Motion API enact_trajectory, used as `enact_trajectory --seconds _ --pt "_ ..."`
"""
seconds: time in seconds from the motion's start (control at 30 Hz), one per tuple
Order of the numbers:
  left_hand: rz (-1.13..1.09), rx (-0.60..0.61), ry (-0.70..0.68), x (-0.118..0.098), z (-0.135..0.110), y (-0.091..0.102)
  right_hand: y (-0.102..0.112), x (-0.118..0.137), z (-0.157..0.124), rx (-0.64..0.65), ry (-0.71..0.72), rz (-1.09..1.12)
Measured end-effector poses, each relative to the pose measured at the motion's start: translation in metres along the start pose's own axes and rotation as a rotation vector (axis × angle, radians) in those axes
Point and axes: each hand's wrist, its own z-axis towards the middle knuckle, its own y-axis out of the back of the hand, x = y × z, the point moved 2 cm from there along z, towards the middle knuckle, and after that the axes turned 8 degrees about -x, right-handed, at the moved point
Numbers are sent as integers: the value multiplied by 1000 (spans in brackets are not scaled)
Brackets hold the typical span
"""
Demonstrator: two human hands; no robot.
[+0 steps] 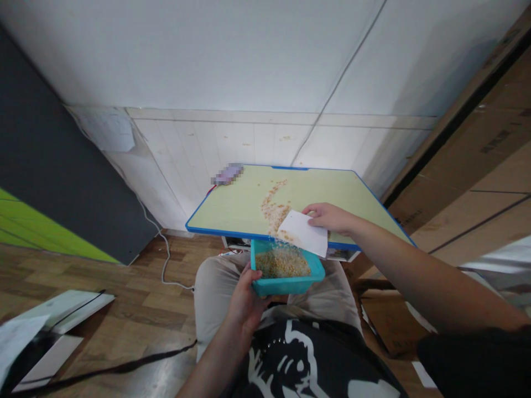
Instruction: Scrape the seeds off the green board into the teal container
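Note:
My left hand [248, 294] grips the left side of a turquoise plastic basket [286, 286], its thumb over the rim and its other fingers mostly hidden underneath. Inside the basket lies a heap of mixed yellow and pale grains [284, 262]. In my right hand [327, 216] is a white sheet of card or paper [305, 235], pinched at its upper edge and slanting over the table's front edge. Loose grains [276, 213] trail across the tabletop beside the sheet, and some are falling past the edge into the basket.
The small table [327, 190] has a pale yellow-green top with a blue rim and stands against a white wall. A blurred-out object [228, 174] lies at its back left corner. Cardboard boxes [464, 160] rise on the right. A white cable [166, 260] runs along the floor at left.

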Motion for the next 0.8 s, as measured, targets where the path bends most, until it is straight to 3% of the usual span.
enact_trajectory --seconds 0.27,0.43,0.57,0.67,0.8 --pt "-16 -17 -20 -3 -6 -4 -6 13 -11 13 239 -229" --pt "9 -40 -13 -2 -1 1 19 25 -8 -76 331 -212" --pt "19 -69 -22 -2 3 7 39 34 10 -208 322 -218" --pt "33 -56 -27 -4 3 10 35 45 22 -252 336 -322" --pt "39 -58 -35 -6 4 14 14 59 30 -277 430 -487"
